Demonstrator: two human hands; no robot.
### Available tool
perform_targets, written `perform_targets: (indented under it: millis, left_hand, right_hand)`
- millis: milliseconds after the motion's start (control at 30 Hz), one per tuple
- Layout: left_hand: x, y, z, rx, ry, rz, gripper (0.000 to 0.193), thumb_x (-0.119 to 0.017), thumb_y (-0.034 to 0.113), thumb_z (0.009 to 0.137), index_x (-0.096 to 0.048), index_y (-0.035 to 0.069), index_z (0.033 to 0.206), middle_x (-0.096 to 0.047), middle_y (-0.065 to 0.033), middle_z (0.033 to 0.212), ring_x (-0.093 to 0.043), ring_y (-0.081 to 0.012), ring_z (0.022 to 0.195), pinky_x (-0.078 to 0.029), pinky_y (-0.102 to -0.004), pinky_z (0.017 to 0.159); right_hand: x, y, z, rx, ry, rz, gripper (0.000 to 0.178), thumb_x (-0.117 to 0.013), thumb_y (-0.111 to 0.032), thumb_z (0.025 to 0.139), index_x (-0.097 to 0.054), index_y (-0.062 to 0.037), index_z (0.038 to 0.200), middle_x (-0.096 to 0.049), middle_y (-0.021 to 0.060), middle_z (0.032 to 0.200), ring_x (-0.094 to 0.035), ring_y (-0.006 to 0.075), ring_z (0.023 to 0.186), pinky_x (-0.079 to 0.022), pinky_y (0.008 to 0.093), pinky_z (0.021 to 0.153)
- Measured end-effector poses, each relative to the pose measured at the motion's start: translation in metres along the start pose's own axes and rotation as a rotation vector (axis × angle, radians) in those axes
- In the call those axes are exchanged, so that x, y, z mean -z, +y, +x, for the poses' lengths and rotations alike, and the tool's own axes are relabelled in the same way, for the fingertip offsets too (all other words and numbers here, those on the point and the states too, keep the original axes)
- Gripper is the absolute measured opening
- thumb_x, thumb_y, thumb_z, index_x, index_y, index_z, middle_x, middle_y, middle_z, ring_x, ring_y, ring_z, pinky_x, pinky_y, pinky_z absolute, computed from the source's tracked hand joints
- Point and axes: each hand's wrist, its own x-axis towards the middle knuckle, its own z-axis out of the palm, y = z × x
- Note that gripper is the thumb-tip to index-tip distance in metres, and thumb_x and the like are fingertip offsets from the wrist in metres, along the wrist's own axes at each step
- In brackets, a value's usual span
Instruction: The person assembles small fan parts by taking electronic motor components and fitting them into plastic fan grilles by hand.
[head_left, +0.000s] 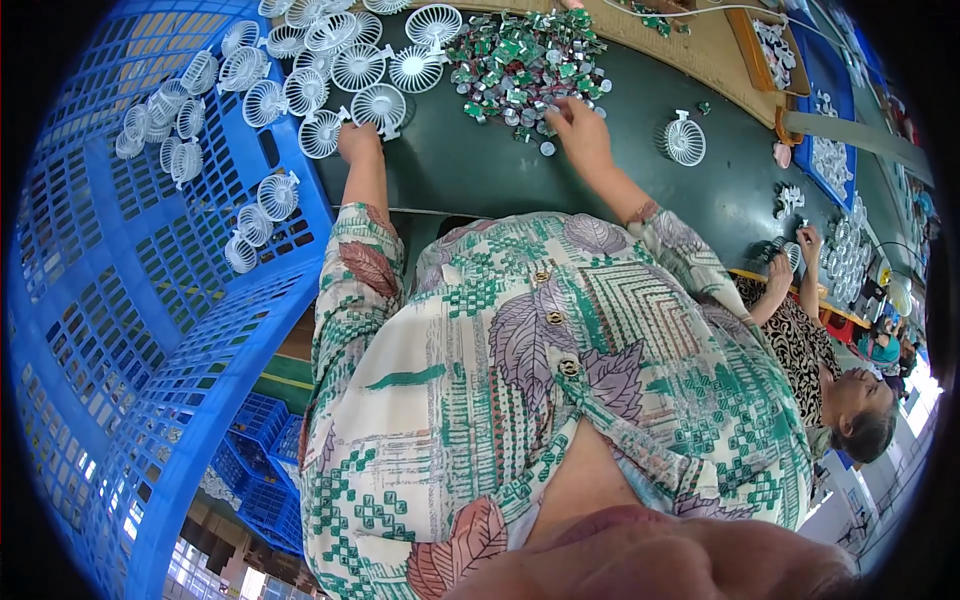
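Note:
My left hand point(360, 142) rests on the dark green table point(470, 170), closed around the edge of a round white fan grille point(379, 106). Behind it lie several more white grilles point(345, 50), spread in loose rows. My right hand point(580, 128) reaches into the near edge of a heap of small green and silver parts point(520, 65). Its fingers are curled down onto the parts, and I cannot make out whether a piece is pinched between them. My patterned blouse fills the lower middle of the view.
A large blue plastic crate point(130, 330) with several white grilles stands at the left. One white grille point(685, 141) lies alone to the right of my hand. A co-worker's hands point(793, 262) work at the right edge. A blue tray of white parts point(830, 150) sits beyond.

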Motion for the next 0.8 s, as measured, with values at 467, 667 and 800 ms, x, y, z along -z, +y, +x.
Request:
perform_targets:
  millis: [467,667,800]
  left_hand:
    - [0.037,-0.033,-0.119,0.008,-0.605,-0.327,0.014,-0.054,0.017,0.081,-0.057,0.005,0.087,-0.059,-0.0020,0.074,-0.053,-0.0090,0.056,-0.042,-0.0222,0.044]
    - [0.042,-0.011,-0.173,-0.012,-0.915,-0.279,0.021,-0.054,0.015,0.082,-0.057,0.002,0.097,-0.060,0.0003,0.083,-0.055,-0.0069,0.073,-0.043,-0.0190,0.059]
    - [0.046,0.015,-0.191,-0.002,-1.069,-0.255,0.035,-0.051,0.006,0.079,-0.049,0.002,0.113,-0.058,-0.0017,0.098,-0.055,-0.0081,0.081,-0.046,-0.0212,0.064]
  right_hand:
    - [0.036,0.011,0.018,-0.457,-0.230,0.914,0.007,-0.060,-0.012,0.079,-0.059,-0.0052,0.080,-0.050,-0.0023,0.063,-0.045,0.0065,0.055,-0.035,0.0201,0.048]
    - [0.084,0.028,-0.007,-0.326,-0.193,1.028,0.010,-0.058,-0.016,0.081,-0.057,-0.0060,0.079,-0.049,-0.0025,0.062,-0.044,0.0071,0.055,-0.035,0.0202,0.053]
    - [0.090,0.061,-0.018,-0.433,-0.233,0.830,0.009,-0.057,-0.014,0.081,-0.057,-0.0064,0.077,-0.049,-0.0031,0.060,-0.043,0.0056,0.053,-0.034,0.0200,0.049]
